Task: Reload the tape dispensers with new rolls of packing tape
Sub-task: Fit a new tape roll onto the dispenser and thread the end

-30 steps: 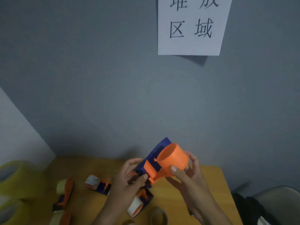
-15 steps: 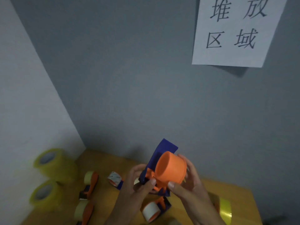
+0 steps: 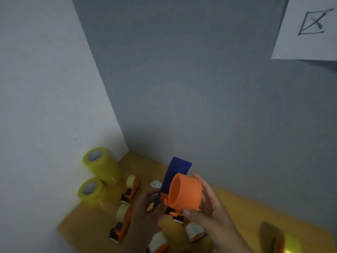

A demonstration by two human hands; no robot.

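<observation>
Two hands hold one empty tape dispenser (image 3: 179, 190) above the tabletop (image 3: 237, 203): left hand (image 3: 145, 207) fingers curl round its blue body, right hand (image 3: 206, 203) cups the orange spool. Yellow tape rolls (image 3: 102, 167) stand near the corner.

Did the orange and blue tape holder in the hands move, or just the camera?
Cannot tell much: the camera swung left. Against the table, the dispenser stays above the same middle spot, gripped by the left hand and right hand.

We note a wooden yellow-brown tabletop (image 3: 94, 223) set in a corner of grey walls (image 3: 200, 88); white paper sheet with black marking (image 3: 310, 30) upper right.
</observation>
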